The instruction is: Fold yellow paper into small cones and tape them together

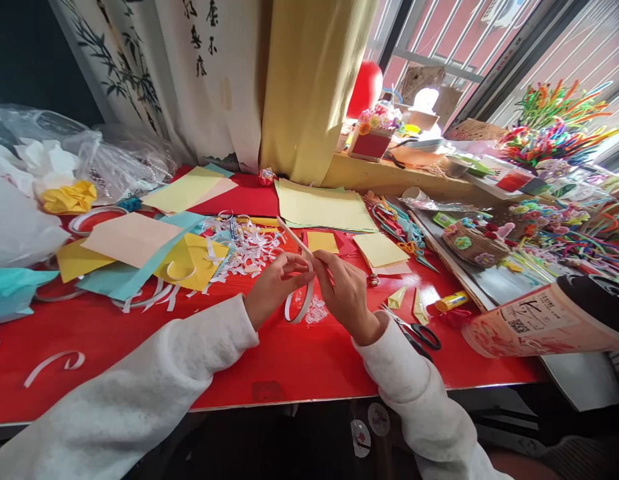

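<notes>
Over the middle of the red table, my two hands meet at fingertip level. My left hand (276, 283) is closed, its thumb and fingers pinching a white paper strip (305, 308). The strip hangs below the fingertips in a loose curl. Between thumb and forefinger, my right hand (346, 293) grips a thin pale stick (292, 233), which slants up to the left, past the left fingers. Whether the strip is wound on the stick is hidden by the fingers. Small white shreds (316, 310) lie on the table beneath. Black-handled scissors (424, 335) rest beside my right wrist.
White paper shreds (254, 247) are heaped behind my hands. Coloured sheets (134, 243) lie left, yellow sheets (324, 203) at the back. A glue stick (452, 301) and a large drink cup (539, 317) stand out at right. Plastic bags (19, 200) fill the left end.
</notes>
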Tool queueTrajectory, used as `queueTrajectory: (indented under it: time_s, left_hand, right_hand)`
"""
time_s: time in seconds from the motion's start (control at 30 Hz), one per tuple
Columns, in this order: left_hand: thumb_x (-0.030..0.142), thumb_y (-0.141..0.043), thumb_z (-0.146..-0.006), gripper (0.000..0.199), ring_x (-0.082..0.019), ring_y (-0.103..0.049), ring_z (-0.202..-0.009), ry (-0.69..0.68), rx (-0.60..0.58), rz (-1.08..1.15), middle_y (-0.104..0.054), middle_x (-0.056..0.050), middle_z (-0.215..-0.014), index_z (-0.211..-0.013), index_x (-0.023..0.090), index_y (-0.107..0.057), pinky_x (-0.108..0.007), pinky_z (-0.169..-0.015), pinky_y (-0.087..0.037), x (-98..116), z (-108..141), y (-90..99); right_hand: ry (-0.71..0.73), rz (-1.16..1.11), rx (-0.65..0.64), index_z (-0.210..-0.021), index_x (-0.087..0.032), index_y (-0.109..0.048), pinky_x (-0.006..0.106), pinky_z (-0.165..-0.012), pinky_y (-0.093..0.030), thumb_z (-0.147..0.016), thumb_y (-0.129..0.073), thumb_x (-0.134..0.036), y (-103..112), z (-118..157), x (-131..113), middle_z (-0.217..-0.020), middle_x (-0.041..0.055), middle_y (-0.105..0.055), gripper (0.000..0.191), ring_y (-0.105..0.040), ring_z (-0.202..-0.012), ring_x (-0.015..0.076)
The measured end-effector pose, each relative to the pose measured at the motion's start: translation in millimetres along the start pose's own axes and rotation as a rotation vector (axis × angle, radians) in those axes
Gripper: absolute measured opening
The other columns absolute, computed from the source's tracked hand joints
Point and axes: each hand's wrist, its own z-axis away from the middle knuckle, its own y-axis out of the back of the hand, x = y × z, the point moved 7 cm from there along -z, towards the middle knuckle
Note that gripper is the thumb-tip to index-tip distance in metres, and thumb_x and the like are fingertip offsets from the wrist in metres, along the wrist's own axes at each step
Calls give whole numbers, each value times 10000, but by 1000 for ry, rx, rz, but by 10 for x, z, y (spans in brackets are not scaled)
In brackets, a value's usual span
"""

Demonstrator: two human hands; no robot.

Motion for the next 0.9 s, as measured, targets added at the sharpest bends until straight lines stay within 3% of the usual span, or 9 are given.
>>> queueTrajectory:
  time_s: [0.17,0.33,0.53,0.9]
  left_hand:
    - [412,-601,-735,255,-157,-552,-887,-10,-27,-102,-581,-23,-909,-831,182,-547,-305,-835,-416,29,3,8]
    - [394,-606,-729,218,-135,-528,-804,-54,-33,-141,-578,8,-809,-789,185,-596,-262,-784,-399,109,23,-17]
    - [377,-637,-706,233,-105,-455,-637,46,-41,-7,-514,28,-631,-658,153,-593,-255,-664,-360,71,58,0]
    - [317,-655,-707,197,-80,-478,-597,157,-74,261,-545,13,-622,-650,138,-597,-217,-595,-351,-54,50,11]
  right_hand:
    - [98,74,-56,-947,-182,-589,262,-655,-441,-888,-413,-193,-22,3,-39,-794,65,-685,187,-620,-697,152]
    - [122,85,-36,-925,-166,-577,261,-635,-431,-882,-421,-171,-10,-15,-22,-749,57,-669,162,-600,-668,147]
    - [134,111,-39,-910,-153,-570,257,-597,-414,-892,-424,-187,-44,-23,8,-708,47,-651,151,-575,-625,139]
    - [122,75,-98,-906,-145,-548,279,-623,-412,-908,-378,-171,-114,-25,73,-728,64,-629,171,-531,-652,158]
